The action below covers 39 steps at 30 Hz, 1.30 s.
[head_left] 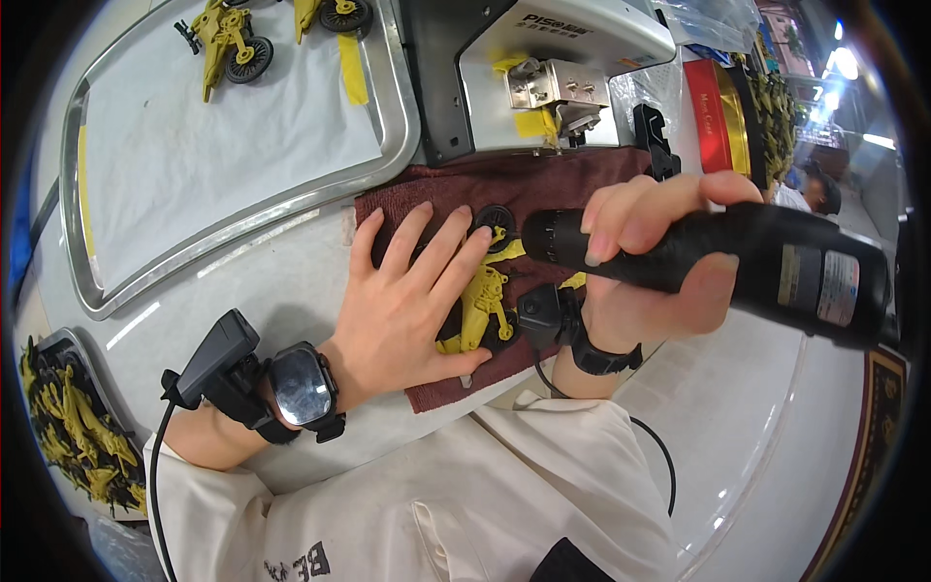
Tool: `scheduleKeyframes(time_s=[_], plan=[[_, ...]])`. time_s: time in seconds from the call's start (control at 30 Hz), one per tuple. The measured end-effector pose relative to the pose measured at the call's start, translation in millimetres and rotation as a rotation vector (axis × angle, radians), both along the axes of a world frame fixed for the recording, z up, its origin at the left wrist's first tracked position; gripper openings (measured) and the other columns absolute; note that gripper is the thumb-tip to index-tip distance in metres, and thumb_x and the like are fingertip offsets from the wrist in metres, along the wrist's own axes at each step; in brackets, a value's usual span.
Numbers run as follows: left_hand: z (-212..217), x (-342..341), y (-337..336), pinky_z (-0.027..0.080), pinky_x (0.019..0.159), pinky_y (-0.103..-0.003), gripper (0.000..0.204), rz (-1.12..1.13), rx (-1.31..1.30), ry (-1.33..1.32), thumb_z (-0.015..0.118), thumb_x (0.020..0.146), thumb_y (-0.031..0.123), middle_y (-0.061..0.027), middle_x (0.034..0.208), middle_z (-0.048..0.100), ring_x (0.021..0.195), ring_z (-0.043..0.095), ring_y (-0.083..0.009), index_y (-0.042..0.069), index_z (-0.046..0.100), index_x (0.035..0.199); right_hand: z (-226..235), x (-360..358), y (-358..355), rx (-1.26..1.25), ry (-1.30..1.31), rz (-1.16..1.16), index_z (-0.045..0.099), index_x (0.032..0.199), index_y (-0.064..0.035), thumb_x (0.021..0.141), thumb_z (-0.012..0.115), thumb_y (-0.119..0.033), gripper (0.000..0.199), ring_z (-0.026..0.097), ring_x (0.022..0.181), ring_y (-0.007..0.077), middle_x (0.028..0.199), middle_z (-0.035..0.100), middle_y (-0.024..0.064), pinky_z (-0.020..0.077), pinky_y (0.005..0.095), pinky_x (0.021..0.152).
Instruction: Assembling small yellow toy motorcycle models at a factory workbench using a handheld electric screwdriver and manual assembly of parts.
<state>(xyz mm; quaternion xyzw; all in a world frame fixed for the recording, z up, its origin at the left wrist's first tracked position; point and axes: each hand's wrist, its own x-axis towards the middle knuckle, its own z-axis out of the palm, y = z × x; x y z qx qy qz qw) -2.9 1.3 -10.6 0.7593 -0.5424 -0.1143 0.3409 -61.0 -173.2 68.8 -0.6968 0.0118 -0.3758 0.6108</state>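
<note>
A yellow toy motorcycle (483, 301) with black wheels lies on a folded maroon cloth (592, 175). Across it rests my left hand (398, 306), fingers spread, index near the far wheel and thumb at the near end. That hand hides part of the toy. My right hand (626, 315) is wrapped round a black electric screwdriver (805, 257). The tool lies nearly level, its front end close to the far wheel; its tip cannot be made out. Whether it touches the toy I cannot tell.
A metal tray (400, 87) with white lining holds yellow motorcycles (223, 44) at far left. Behind the cloth stands a grey machine (485, 68) with a metal bracket (558, 85). A red box (708, 112) is far right. Another tray (73, 339) with yellow parts sits left.
</note>
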Motion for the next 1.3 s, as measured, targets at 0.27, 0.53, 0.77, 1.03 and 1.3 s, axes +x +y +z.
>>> scheduleKeyframes(time_s=[0.27,0.53,0.77,1.03,1.3], plan=[[-0.9,2.0,-3.0,0.023,0.109,-0.056,0.104,-0.006,0.007,0.039,0.083,0.056,0.049,-0.012,0.141,0.045,0.13,0.04,-0.0344,0.008,0.042,0.142,-16.1,-22.7,-4.5,0.058,-0.336,0.049,0.033,0.133,-0.0024,0.093,0.061,-0.046,0.065,0.056,0.051,0.0264,0.076,0.059,0.0154,0.0491,0.0391,0.053],[1.7,5.7,-6.0,0.024,0.108,-0.055,0.104,-0.028,0.009,0.028,0.084,0.054,0.05,-0.0124,0.138,0.045,0.128,0.041,-0.0328,0.003,0.045,0.139,-21.2,-33.0,-4.8,0.112,-0.372,-0.017,0.034,0.131,-0.005,0.093,0.058,-0.05,0.063,0.056,0.051,0.0259,0.077,0.057,0.0138,0.047,0.0379,0.052],[-2.5,3.9,-7.6,0.022,0.109,-0.055,0.105,-0.008,-0.022,0.035,0.082,0.051,0.052,-0.013,0.136,0.048,0.126,0.042,-0.035,0.005,0.045,0.137,-25.2,-35.5,3.5,0.056,-0.403,-0.054,0.035,0.13,-0.0051,0.095,0.055,-0.052,0.062,0.054,0.052,0.0249,0.077,0.055,0.013,0.0465,0.0376,0.053],[-1.6,4.9,-6.9,0.022,0.108,-0.055,0.104,-0.001,-0.036,0.035,0.082,0.051,0.054,-0.0137,0.133,0.049,0.126,0.043,-0.035,0.004,0.047,0.135,-28.5,-33.9,-7.2,0.302,-0.376,-0.378,0.045,0.124,-0.0067,0.094,0.052,-0.054,0.057,0.047,0.047,0.0175,0.069,0.05,0.0052,0.0382,0.0319,0.048],[6.8,19.8,-32.0,0.038,0.09,-0.044,0.051,0.066,-0.132,0.0,0.081,0.066,0.034,-0.0074,0.106,0.058,0.102,0.052,-0.0287,0.006,0.06,0.102,-26.9,-41.3,-8.9,0.232,-0.365,-0.303,0.042,0.127,-0.0061,0.094,0.053,-0.053,0.059,0.048,0.046,0.0193,0.071,0.053,0.0074,0.0431,0.0346,0.049]])
